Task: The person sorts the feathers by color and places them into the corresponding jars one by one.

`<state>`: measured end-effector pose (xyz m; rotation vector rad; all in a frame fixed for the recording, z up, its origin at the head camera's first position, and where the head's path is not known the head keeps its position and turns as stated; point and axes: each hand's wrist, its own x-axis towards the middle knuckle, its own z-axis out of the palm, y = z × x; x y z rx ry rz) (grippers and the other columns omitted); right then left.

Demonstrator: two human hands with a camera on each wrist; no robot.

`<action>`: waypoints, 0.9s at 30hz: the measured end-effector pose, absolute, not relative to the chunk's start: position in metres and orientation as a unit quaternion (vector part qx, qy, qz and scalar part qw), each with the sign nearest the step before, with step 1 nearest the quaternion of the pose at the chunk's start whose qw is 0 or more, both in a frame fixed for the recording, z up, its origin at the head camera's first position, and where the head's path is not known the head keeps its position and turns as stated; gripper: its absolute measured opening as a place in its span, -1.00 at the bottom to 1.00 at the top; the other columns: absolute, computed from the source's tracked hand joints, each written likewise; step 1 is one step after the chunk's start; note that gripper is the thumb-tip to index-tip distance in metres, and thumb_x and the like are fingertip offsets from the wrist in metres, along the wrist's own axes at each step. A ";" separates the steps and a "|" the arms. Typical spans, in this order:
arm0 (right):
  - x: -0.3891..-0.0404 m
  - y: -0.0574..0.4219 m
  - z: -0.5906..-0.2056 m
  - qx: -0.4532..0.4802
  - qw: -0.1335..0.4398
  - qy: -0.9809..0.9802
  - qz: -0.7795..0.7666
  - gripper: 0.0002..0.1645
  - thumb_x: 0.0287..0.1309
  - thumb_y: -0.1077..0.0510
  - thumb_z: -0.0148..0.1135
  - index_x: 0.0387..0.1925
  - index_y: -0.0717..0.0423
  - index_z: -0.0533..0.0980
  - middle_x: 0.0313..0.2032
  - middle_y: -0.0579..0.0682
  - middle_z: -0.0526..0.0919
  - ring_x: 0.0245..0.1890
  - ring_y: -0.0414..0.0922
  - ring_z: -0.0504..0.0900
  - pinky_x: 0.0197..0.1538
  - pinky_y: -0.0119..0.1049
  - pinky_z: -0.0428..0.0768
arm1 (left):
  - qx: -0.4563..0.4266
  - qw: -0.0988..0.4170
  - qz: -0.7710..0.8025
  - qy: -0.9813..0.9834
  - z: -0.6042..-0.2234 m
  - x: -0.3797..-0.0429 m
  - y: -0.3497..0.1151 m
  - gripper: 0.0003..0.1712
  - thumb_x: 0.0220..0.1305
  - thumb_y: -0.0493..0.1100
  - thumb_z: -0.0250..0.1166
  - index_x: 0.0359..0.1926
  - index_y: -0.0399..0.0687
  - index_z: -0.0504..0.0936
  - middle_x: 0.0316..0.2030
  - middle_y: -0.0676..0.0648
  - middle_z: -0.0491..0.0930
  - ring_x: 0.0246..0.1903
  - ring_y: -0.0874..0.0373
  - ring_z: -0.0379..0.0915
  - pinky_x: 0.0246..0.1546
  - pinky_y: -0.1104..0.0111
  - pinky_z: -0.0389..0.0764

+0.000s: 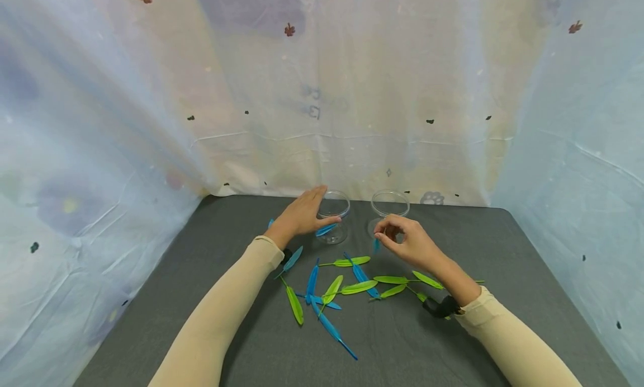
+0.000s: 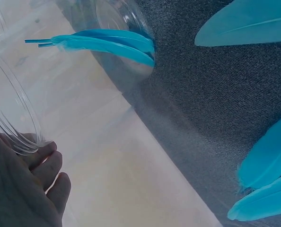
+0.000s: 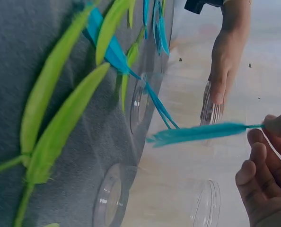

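Observation:
My left hand [image 1: 302, 215] holds the rim of a clear jar [image 1: 333, 239], which stands upright toward the back of the table. Through its wall, blue feathers [image 2: 107, 45] show inside with their quills pointing to the mouth. My right hand [image 1: 411, 245] pinches a single blue feather [image 3: 202, 133] by the tip of its quill, the vane hanging down in the head view. This feather is in front of a second clear jar [image 3: 108, 198], whose lower part my right hand partly hides in the head view. No feather shows in that second jar.
Loose green feathers [image 1: 359, 287] and blue feathers [image 1: 327, 323] lie scattered and partly crossed on the dark grey table [image 1: 382, 353]. Another blue feather [image 1: 293, 258] lies beside my left wrist. A patterned curtain [image 1: 362, 90] hangs behind the table's back edge.

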<state>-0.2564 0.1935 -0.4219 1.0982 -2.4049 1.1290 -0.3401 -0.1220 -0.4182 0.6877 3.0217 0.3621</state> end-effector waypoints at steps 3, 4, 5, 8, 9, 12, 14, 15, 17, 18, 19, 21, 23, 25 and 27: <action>-0.261 0.191 -0.418 0.359 0.144 -0.833 0.396 -0.90 0.42 0.28 0.42 -0.09 0.07 0.70 -0.24 -0.15 0.71 -0.42 -0.24 0.60 -0.36 -0.30 0.59 | 0.219 0.011 0.115 0.969 -0.418 -0.340 -0.122 0.30 0.41 0.64 0.08 0.77 -0.05 -0.18 0.74 -0.12 -0.14 0.71 -0.09 -0.17 0.71 0.04 -0.02; -0.263 0.190 -0.417 0.353 0.148 -0.834 0.398 -0.90 0.42 0.28 0.42 -0.09 0.08 0.70 -0.23 -0.15 0.71 -0.42 -0.23 0.61 -0.36 -0.31 0.59 | 0.219 0.011 0.115 0.969 -0.418 -0.340 -0.122 0.30 0.41 0.63 0.08 0.77 -0.05 -0.17 0.74 -0.12 -0.13 0.71 -0.09 -0.17 0.71 0.04 -0.01; -0.265 0.190 -0.416 0.347 0.151 -0.835 0.400 -0.90 0.42 0.27 0.43 -0.08 0.08 0.70 -0.23 -0.14 0.72 -0.42 -0.23 0.60 -0.36 -0.32 0.58 | 0.219 0.012 0.115 0.969 -0.418 -0.339 -0.122 0.30 0.41 0.63 0.08 0.77 -0.06 -0.17 0.74 -0.13 -0.13 0.71 -0.09 -0.17 0.71 0.04 -0.01; -0.271 0.189 -0.414 0.332 0.164 -0.837 0.402 -0.90 0.42 0.25 0.43 -0.08 0.06 0.70 -0.24 -0.13 0.73 -0.41 -0.21 0.60 -0.36 -0.33 0.56 | 0.217 0.014 0.113 0.970 -0.417 -0.339 -0.122 0.30 0.41 0.64 0.08 0.77 -0.05 -0.18 0.74 -0.13 -0.14 0.70 -0.10 -0.17 0.71 0.03 0.00; -0.273 0.188 -0.413 0.328 0.168 -0.838 0.404 -0.89 0.42 0.25 0.44 -0.09 0.04 0.70 -0.25 -0.13 0.73 -0.41 -0.20 0.60 -0.36 -0.33 0.56 | 0.216 0.015 0.112 0.970 -0.416 -0.338 -0.122 0.30 0.41 0.64 0.08 0.77 -0.05 -0.18 0.74 -0.13 -0.14 0.70 -0.11 -0.17 0.71 0.03 0.00; -0.280 0.187 -0.411 0.322 0.178 -0.835 0.410 -0.89 0.41 0.25 0.44 -0.09 0.04 0.70 -0.28 -0.11 0.72 -0.41 -0.18 0.61 -0.37 -0.30 0.56 | 0.215 0.013 0.114 0.970 -0.416 -0.337 -0.121 0.30 0.41 0.63 0.09 0.77 -0.07 -0.16 0.74 -0.14 -0.13 0.70 -0.12 -0.15 0.71 0.01 0.01; -0.283 0.186 -0.409 0.316 0.181 -0.832 0.419 -0.88 0.41 0.26 0.44 -0.08 0.05 0.70 -0.30 -0.10 0.72 -0.41 -0.17 0.63 -0.37 -0.28 0.58 | 0.217 0.011 0.116 0.969 -0.415 -0.337 -0.121 0.30 0.41 0.63 0.10 0.76 -0.10 -0.13 0.73 -0.15 -0.12 0.70 -0.12 -0.15 0.71 0.01 0.00; -0.285 0.185 -0.408 0.315 0.184 -0.829 0.424 -0.88 0.40 0.27 0.44 -0.08 0.07 0.70 -0.30 -0.08 0.72 -0.42 -0.16 0.64 -0.38 -0.25 0.59 | 0.218 0.012 0.117 0.969 -0.415 -0.337 -0.121 0.30 0.41 0.62 0.11 0.76 -0.11 -0.13 0.73 -0.16 -0.11 0.70 -0.12 -0.15 0.71 0.01 -0.01; -0.288 0.184 -0.407 0.310 0.192 -0.823 0.435 -0.88 0.41 0.27 0.44 -0.07 0.10 0.71 -0.31 -0.04 0.72 -0.42 -0.15 0.65 -0.38 -0.25 0.59 | 0.218 0.014 0.115 0.969 -0.415 -0.337 -0.121 0.30 0.41 0.62 0.10 0.76 -0.10 -0.13 0.73 -0.16 -0.12 0.70 -0.12 -0.15 0.71 0.02 -0.02; -0.290 0.184 -0.407 0.306 0.196 -0.821 0.440 -0.89 0.41 0.27 0.44 -0.07 0.10 0.71 -0.31 -0.02 0.72 -0.42 -0.14 0.65 -0.38 -0.26 0.59 | 0.217 0.015 0.113 0.970 -0.415 -0.337 -0.121 0.30 0.41 0.63 0.09 0.76 -0.09 -0.14 0.73 -0.15 -0.12 0.70 -0.12 -0.16 0.71 0.03 -0.02; -0.292 0.183 -0.407 0.302 0.200 -0.818 0.447 -0.89 0.41 0.27 0.44 -0.07 0.11 0.71 -0.31 -0.01 0.73 -0.42 -0.13 0.65 -0.39 -0.28 0.58 | 0.217 0.015 0.113 0.970 -0.414 -0.337 -0.121 0.30 0.41 0.63 0.09 0.76 -0.09 -0.15 0.73 -0.15 -0.12 0.70 -0.12 -0.15 0.71 0.02 -0.01; -0.296 0.181 -0.407 0.296 0.209 -0.810 0.461 -0.89 0.41 0.28 0.44 -0.08 0.14 0.72 -0.29 0.04 0.73 -0.41 -0.11 0.65 -0.38 -0.30 0.58 | 0.215 0.016 0.112 0.970 -0.414 -0.337 -0.121 0.30 0.41 0.64 0.08 0.77 -0.07 -0.16 0.74 -0.14 -0.13 0.70 -0.12 -0.15 0.71 0.02 0.00; -0.300 0.180 -0.407 0.291 0.216 -0.803 0.473 -0.89 0.39 0.29 0.44 -0.08 0.16 0.72 -0.28 0.07 0.75 -0.40 -0.09 0.65 -0.37 -0.35 0.58 | 0.216 0.015 0.112 0.970 -0.415 -0.338 -0.122 0.31 0.40 0.65 0.07 0.77 -0.07 -0.16 0.74 -0.14 -0.12 0.70 -0.12 -0.14 0.71 0.02 0.01; -0.304 0.179 -0.407 0.290 0.223 -0.795 0.485 -0.87 0.38 0.33 0.44 -0.08 0.20 0.72 -0.25 0.12 0.76 -0.38 -0.04 0.65 -0.35 -0.38 0.59 | 0.217 0.014 0.114 0.969 -0.415 -0.338 -0.122 0.31 0.40 0.65 0.08 0.77 -0.08 -0.16 0.74 -0.14 -0.12 0.70 -0.13 -0.15 0.70 0.01 0.01; -0.307 0.177 -0.407 0.287 0.231 -0.790 0.489 -0.86 0.37 0.36 0.43 -0.07 0.26 0.71 -0.26 0.18 0.76 -0.39 0.01 0.65 -0.36 -0.41 0.57 | 0.219 0.013 0.115 0.969 -0.416 -0.339 -0.121 0.31 0.40 0.65 0.08 0.77 -0.08 -0.15 0.74 -0.14 -0.13 0.70 -0.12 -0.16 0.71 0.01 0.00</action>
